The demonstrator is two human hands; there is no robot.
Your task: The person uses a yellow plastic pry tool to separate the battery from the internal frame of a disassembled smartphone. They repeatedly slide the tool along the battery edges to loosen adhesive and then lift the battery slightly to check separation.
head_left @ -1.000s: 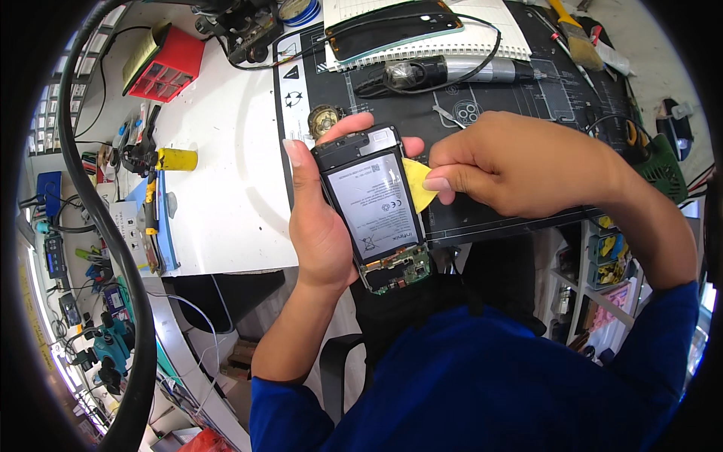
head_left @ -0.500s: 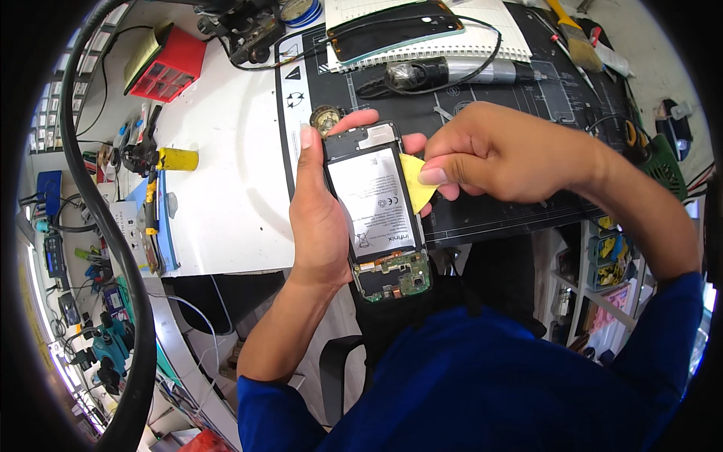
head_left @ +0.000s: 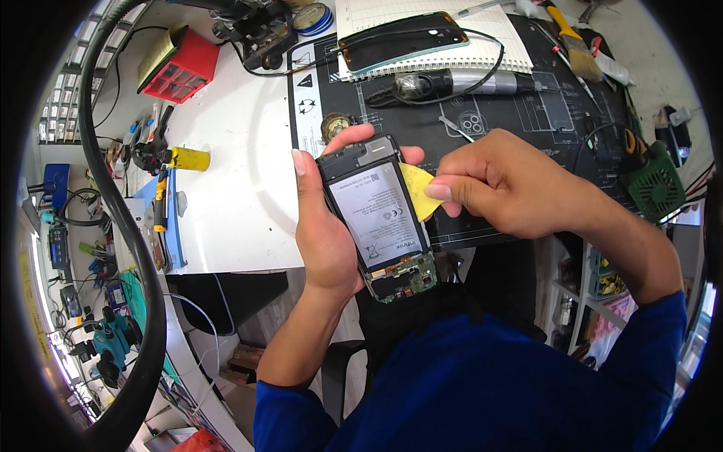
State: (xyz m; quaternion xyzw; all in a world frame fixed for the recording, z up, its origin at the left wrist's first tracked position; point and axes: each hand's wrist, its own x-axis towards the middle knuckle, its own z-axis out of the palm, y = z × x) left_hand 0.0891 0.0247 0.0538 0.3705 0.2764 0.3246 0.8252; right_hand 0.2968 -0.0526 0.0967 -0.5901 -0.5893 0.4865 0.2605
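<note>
An opened smartphone [head_left: 352, 154] lies tilted in my left hand [head_left: 325, 241], whose thumb runs along its left edge while fingertips show past the top and right side. Its silver-white battery [head_left: 370, 215] faces up, with a green circuit board [head_left: 423, 273] bare at the end nearest me. Between thumb and curled fingers my right hand [head_left: 501, 184] pinches a yellow pick [head_left: 419, 190], a thin flat piece with a rounded edge. The pick's left edge meets the phone's right side beside the battery; how deep it reaches is hidden.
A black work mat [head_left: 520, 105] covers the bench beyond the phone. On it lie a rotary-tool handpiece [head_left: 482, 81], a round metal part [head_left: 337, 126] and a brush [head_left: 578, 49]. A phone cover [head_left: 407, 41] rests on a spiral notebook [head_left: 516, 53]. A thick black cable [head_left: 151, 316] arcs along the left.
Both hands and the phone have shifted slightly to the right and nearer me in the picture, as the whole view moved. The pick stays at the phone's right edge.
</note>
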